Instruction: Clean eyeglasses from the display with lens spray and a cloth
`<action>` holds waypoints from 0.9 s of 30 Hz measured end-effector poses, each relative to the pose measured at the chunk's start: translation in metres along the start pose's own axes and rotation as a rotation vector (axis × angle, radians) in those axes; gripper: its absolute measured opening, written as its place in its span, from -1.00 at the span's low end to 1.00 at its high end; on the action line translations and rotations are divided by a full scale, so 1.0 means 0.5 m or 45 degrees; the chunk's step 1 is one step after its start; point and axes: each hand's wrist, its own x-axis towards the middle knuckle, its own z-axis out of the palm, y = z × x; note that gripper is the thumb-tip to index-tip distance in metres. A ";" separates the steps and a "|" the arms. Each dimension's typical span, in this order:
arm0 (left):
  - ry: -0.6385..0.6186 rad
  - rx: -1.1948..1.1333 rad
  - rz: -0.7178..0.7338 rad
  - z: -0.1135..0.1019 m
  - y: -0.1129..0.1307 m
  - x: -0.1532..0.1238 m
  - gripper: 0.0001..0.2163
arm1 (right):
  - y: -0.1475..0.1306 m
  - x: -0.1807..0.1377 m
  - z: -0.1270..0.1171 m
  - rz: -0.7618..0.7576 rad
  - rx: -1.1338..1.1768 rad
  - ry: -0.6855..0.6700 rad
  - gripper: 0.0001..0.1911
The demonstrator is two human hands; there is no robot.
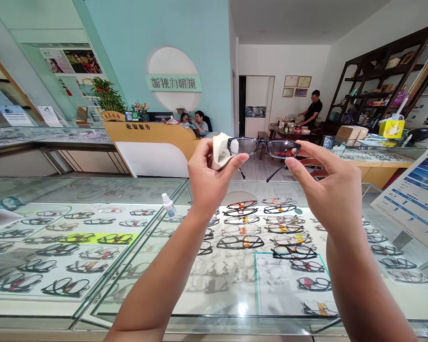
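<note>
A pair of dark-framed eyeglasses (263, 141) is held up in front of me, above the glass counter. My left hand (209, 173) pinches a pale cleaning cloth (221, 151) over the left end of the frame, thumb on the near side of the lens. My right hand (328, 185) grips the other end between thumb and fingers. Red lettering shows on the right lens. Both temples hang unfolded behind the frame. Below, left of my left forearm, a small white spray bottle (169, 206) stands on the glass.
Under the glass display counter (231, 304) lie rows of eyeglasses (240, 242). A printed sheet (413, 199) stands at the right. Beyond are a yellow cashier desk (153, 137), two seated people (196, 122), a standing person (312, 111) by a table, and a dark shelf (374, 80).
</note>
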 end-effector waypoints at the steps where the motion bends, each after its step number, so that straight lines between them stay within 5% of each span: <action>1: 0.002 -0.004 0.002 0.000 0.000 0.000 -0.50 | -0.001 0.000 0.000 0.001 -0.001 0.003 -0.56; 27: -0.019 -0.040 -0.046 0.002 -0.005 0.001 -0.45 | -0.002 -0.002 0.000 -0.033 -0.025 0.023 -0.56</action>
